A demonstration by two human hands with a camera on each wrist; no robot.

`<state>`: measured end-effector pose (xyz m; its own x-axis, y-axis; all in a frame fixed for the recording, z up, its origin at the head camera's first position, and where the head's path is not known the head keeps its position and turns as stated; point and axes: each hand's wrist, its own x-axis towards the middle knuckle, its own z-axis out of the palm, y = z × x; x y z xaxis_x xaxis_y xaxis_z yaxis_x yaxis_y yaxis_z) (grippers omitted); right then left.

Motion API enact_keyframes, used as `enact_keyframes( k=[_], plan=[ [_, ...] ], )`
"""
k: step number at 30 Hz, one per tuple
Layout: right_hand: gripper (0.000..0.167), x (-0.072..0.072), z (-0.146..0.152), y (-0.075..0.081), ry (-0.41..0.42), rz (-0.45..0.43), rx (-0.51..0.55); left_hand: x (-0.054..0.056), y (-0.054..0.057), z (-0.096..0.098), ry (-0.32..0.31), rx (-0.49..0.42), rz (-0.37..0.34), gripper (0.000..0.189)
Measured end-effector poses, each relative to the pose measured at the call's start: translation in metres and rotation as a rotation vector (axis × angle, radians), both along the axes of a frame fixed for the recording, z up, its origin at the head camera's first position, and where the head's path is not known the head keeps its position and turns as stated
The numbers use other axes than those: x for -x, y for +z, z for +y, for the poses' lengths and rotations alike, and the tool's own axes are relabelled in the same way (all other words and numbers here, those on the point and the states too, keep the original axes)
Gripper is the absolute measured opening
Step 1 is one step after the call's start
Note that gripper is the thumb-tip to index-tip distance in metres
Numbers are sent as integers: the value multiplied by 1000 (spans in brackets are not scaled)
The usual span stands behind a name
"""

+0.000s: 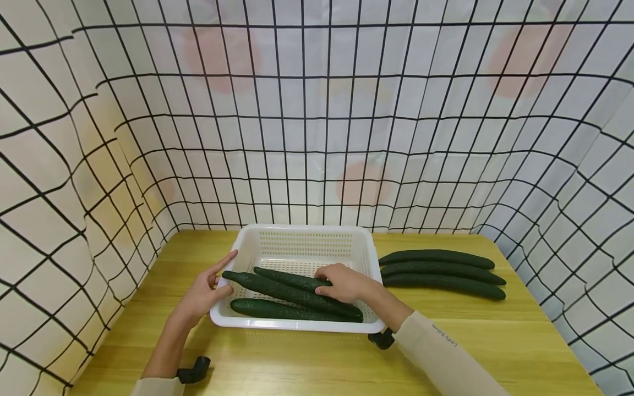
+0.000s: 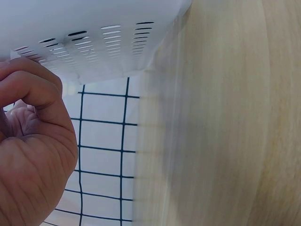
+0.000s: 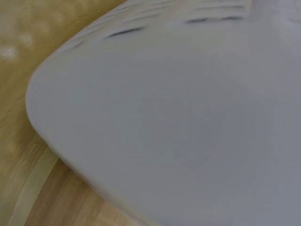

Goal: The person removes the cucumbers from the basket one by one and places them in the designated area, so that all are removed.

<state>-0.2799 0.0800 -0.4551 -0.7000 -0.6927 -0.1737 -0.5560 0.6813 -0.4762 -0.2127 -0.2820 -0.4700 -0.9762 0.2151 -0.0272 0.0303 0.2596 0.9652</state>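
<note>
A white perforated plastic basket sits on the wooden table, with three dark green cucumbers inside. My left hand holds the basket's left rim, thumb over the edge and index finger stretched along it. In the left wrist view, the other fingers of that hand curl beside the basket's slotted wall. Inside the basket, my right hand grips the right end of the rear cucumber. A longer cucumber lies diagonally in front, its left tip over the rim. The front cucumber lies along the near wall.
Three more cucumbers lie side by side on the table, right of the basket. Black wire grid panels with pale sheeting behind enclose the back and sides. The basket wall fills most of the right wrist view.
</note>
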Motion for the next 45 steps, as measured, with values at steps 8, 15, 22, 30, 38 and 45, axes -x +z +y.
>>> enact_keyframes(
  k=[8,15,22,30,38,45],
  plan=[
    [39,-4,1,1,-76,-1,54,1,0,-1,-2,-4,6,86],
    [51,-7,0,4,-100,49,118,0,0,-1,0,7,1,86],
    [54,-12,4,10,-148,170,196,0,1,0,3,6,2,86],
    [48,-12,13,16,-92,356,225,1,0,-1,-3,-3,-4,86],
    [46,-18,32,30,-102,380,318,1,1,-1,4,11,-3,86],
    [47,-19,53,36,-151,348,377,0,0,-1,12,13,-5,86]
  ],
)
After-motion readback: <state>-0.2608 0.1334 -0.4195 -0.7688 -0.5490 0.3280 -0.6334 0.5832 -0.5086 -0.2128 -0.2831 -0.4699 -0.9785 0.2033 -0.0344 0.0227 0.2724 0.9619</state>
